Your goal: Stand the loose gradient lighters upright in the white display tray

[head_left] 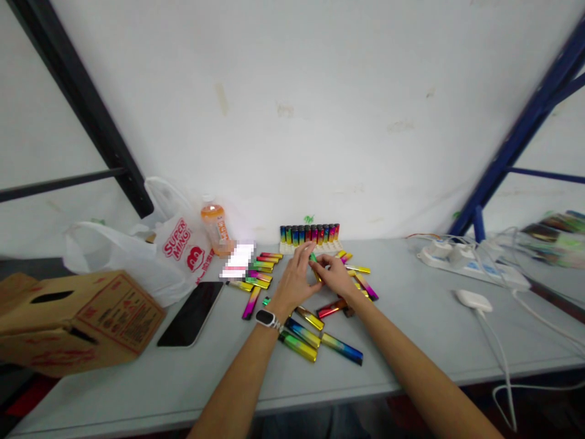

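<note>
In the head view, my left hand [295, 280], with a watch [265, 317] on its wrist, meets my right hand [336, 274] over the middle of the desk. Between them is a small shiny tube with a green end [313, 257] and yellow lower part; the fingers of both hands close around it and partly hide it. Loose glossy tubes lie around the hands: a green-yellow tube [298, 346], a yellow-blue tube [342, 349], a red tube [331, 308] and several more. Behind, black-topped rainbow tubes [311, 235] stand upright in rows in a white holder [287, 249].
To the left are a cardboard box [114, 311], a white plastic bag [132, 256], a black phone [192, 314] and an orange drink bottle [214, 225]. On the right lie a power strip [475, 265] and a white charger [474, 300] with cables. A wall rises behind the desk [411, 329].
</note>
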Tool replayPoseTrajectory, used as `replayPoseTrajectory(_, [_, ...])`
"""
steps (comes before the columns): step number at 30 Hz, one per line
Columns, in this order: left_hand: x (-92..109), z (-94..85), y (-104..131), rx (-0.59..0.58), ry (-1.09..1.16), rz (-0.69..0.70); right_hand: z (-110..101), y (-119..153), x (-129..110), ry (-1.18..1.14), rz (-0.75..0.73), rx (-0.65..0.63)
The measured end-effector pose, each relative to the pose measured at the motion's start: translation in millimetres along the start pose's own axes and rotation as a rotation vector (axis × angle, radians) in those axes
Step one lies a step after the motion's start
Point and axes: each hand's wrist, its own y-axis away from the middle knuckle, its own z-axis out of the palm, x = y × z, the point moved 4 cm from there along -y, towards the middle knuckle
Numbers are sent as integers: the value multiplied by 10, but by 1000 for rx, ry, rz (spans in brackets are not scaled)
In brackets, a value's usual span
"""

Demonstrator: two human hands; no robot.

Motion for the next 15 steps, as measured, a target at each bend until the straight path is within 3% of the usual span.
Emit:
replayPoseTrajectory(5, [-106, -61, 39, 80, 122, -78, 29, 21, 0, -325, 55, -61])
replayPoseTrajectory(10, [-305, 12, 32, 134, 459, -320, 12, 33, -67, -292, -8, -36])
replayPoseTrajectory(15, [-242, 79, -36, 209, 567, -320, 38, 46, -110, -265, -55, -50])
